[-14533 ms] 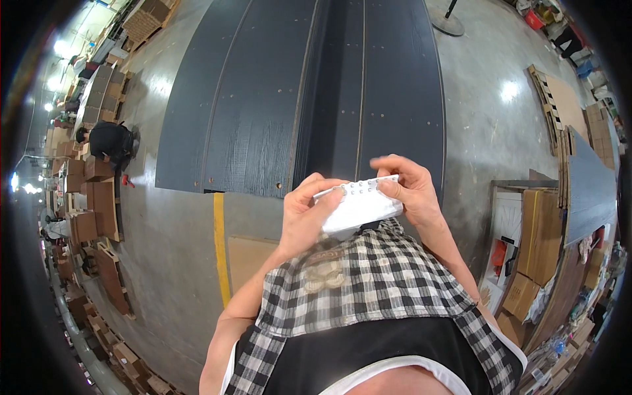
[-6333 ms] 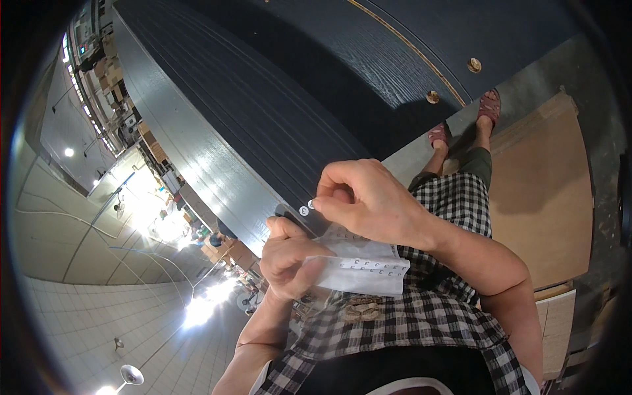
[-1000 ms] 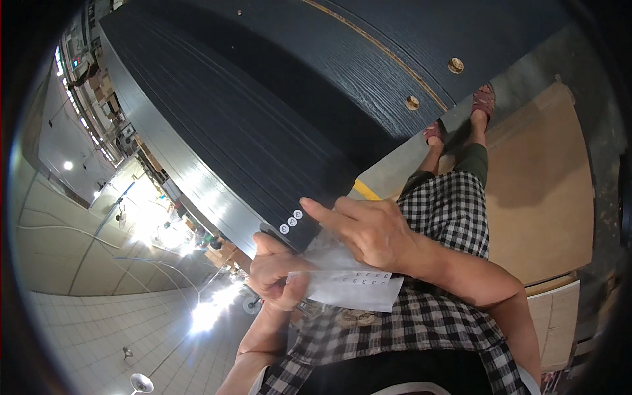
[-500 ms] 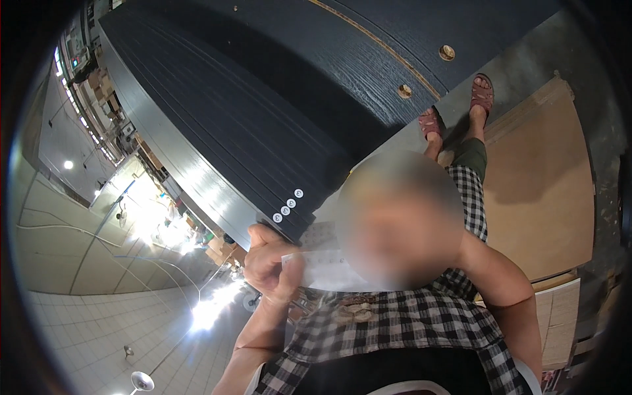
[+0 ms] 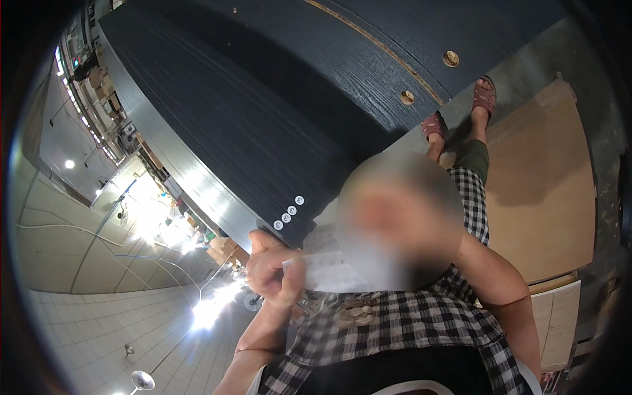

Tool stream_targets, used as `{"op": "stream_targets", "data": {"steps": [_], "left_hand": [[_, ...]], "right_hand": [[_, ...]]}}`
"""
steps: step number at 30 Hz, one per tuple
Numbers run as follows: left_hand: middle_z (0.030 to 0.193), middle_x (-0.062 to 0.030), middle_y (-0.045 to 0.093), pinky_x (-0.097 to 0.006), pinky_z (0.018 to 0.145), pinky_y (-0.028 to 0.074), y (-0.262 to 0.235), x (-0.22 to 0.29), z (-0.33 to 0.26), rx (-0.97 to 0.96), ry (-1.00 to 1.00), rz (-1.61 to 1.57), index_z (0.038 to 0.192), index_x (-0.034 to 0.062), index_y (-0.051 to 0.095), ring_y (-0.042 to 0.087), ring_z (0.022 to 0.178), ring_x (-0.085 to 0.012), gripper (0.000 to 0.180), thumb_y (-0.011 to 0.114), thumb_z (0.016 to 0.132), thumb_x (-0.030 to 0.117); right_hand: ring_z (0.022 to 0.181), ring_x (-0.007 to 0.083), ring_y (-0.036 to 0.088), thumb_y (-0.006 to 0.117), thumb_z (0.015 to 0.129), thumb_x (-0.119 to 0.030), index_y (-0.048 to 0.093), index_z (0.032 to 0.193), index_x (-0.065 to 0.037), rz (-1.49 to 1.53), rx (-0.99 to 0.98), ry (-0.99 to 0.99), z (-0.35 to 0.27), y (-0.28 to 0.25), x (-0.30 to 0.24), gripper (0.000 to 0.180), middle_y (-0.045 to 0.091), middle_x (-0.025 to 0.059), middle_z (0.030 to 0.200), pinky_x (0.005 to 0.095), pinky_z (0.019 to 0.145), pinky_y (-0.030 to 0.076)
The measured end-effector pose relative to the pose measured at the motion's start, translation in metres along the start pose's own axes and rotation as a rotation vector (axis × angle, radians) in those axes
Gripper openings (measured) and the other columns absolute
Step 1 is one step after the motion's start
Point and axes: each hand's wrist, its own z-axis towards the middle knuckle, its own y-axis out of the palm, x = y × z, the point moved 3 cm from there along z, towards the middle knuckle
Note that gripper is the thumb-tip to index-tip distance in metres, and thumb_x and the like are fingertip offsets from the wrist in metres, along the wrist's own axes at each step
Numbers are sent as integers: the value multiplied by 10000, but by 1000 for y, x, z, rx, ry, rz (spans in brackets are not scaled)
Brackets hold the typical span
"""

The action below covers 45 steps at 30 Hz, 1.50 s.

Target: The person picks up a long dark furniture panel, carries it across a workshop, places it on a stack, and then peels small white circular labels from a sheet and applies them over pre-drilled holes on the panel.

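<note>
My left hand [image 5: 273, 268] is closed on a white sticker sheet [image 5: 324, 276], thumb on top and fingers beneath. The sheet stretches right into a blurred patch. My right hand [image 5: 401, 210] lies within that patch, over the far end of the sheet; its fingers are smeared, and what it may hold cannot be made out. Just beyond the left hand are long dark panels [image 5: 263, 125], set close side by side. Several small round white stickers [image 5: 288, 214] sit in a slanting row near the panels' close end, one after another.
A dark wood-grained board [image 5: 355, 79] with round holes lies beyond the panels. Flat brown cardboard [image 5: 540, 191] rests on the floor at right, near my sandalled feet [image 5: 484, 99]. Pale boards [image 5: 556, 322] lie nearer. Bright lamps and stacked boxes stand at left.
Inside the blurred patch, my right hand appears to have shifted slightly away from me. My left hand keeps its hold on the sheet. The row of round stickers looks the same.
</note>
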Motion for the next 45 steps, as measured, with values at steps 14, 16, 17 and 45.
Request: {"op": "stream_targets", "data": {"steps": [14,16,17,45], "left_hand": [[625,-60,550,-274,591,346,3,2,-3,40,-28,44,670,16,623,438,633,-178,87,597,593,47],[624,-61,555,-273,593,348,4,2,-5,52,-51,46,669,18,623,439,632,-178,77,601,603,52],[626,-61,555,-274,593,348,4,2,-5,51,-46,54,670,18,623,438,630,-177,76,601,606,52],[633,-33,568,-281,640,339,-7,1,-5,-45,46,-43,678,56,660,430,667,-177,151,586,547,74]], "right_hand": [[541,194,510,592,683,-117,493,632,-58,-672,154,-484,-16,16,-14,127,440,47,629,309,478,413],[536,181,503,594,675,-118,490,633,-61,-695,149,-514,-16,15,-15,126,433,42,629,297,470,408],[534,174,499,595,671,-118,488,634,-62,-716,149,-539,-17,15,-17,126,430,39,629,291,466,405],[504,8,404,602,831,-118,594,823,3,186,37,204,45,38,10,122,489,-57,577,170,454,314]]}}
